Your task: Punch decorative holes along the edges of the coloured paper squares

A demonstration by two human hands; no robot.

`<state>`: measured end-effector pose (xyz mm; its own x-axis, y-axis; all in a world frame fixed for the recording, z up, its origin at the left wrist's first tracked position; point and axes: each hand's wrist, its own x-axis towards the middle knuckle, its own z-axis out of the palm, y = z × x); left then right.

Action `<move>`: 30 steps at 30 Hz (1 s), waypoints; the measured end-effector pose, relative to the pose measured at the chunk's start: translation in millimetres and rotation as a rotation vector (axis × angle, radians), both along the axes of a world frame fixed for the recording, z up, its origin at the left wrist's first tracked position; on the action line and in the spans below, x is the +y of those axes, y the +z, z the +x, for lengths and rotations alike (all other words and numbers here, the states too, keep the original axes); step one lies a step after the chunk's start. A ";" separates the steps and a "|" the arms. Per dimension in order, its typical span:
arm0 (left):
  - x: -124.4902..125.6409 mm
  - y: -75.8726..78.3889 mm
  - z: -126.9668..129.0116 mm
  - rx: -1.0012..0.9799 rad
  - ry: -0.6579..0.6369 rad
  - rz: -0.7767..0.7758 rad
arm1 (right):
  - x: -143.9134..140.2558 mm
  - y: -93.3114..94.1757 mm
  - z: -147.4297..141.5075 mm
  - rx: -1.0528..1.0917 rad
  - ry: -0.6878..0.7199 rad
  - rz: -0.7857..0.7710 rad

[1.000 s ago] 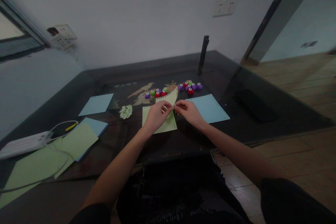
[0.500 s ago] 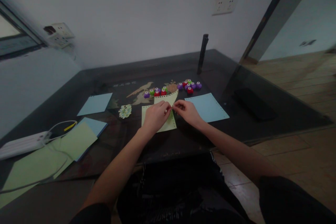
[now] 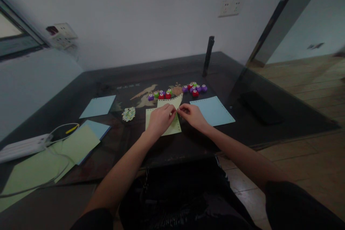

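Green perforated sheet (image 3: 172, 126): right edge pinched by left hand (image 3: 161, 119) and right hand (image 3: 193, 116); blue sheet (image 3: 212, 110) just beside; counter (image 3: 269, 129) beyond lies bare.

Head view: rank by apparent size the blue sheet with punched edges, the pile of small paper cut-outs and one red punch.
1. Blue sheet with punched edges, plainly largest.
2. Pile of small paper cut-outs.
3. Red punch, smallest, though it lies farther from the camera.
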<state>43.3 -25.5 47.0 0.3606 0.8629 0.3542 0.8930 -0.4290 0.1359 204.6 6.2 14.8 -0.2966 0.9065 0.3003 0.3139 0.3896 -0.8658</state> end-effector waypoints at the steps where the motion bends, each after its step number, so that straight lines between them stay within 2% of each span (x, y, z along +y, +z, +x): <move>1: 0.0 -0.4 0.0 -0.011 -0.004 0.004 | 0.2 -0.1 0.0 0.016 0.002 -0.008; 6: 3.2 -5.0 -1.8 -0.160 -0.050 -0.002 | 2.5 -2.9 -0.3 0.148 0.037 -0.121; 13: 13.4 -11.1 -4.1 -0.480 -0.069 -0.116 | 1.1 -1.6 -1.2 0.256 0.070 -0.235; 20: 14.6 -12.3 -2.8 -0.612 -0.057 -0.180 | -0.7 -0.1 -0.3 0.291 0.080 -0.260; 24: 13.8 -9.6 -2.9 -0.656 -0.054 -0.112 | 1.6 1.2 -0.1 0.306 0.097 -0.288; 27: 7.2 -4.3 -0.5 -0.665 -0.133 0.037 | 6.7 4.0 2.1 0.357 0.109 -0.278; 30: -3.1 -2.8 6.9 -0.593 -0.340 0.086 | 13.8 8.8 7.0 0.412 0.111 -0.239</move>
<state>50.2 -28.5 44.2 0.3305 0.6960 0.6374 0.4920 -0.7034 0.5130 211.6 20.0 23.6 -0.2955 0.9340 0.2007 -0.1061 0.1766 -0.9785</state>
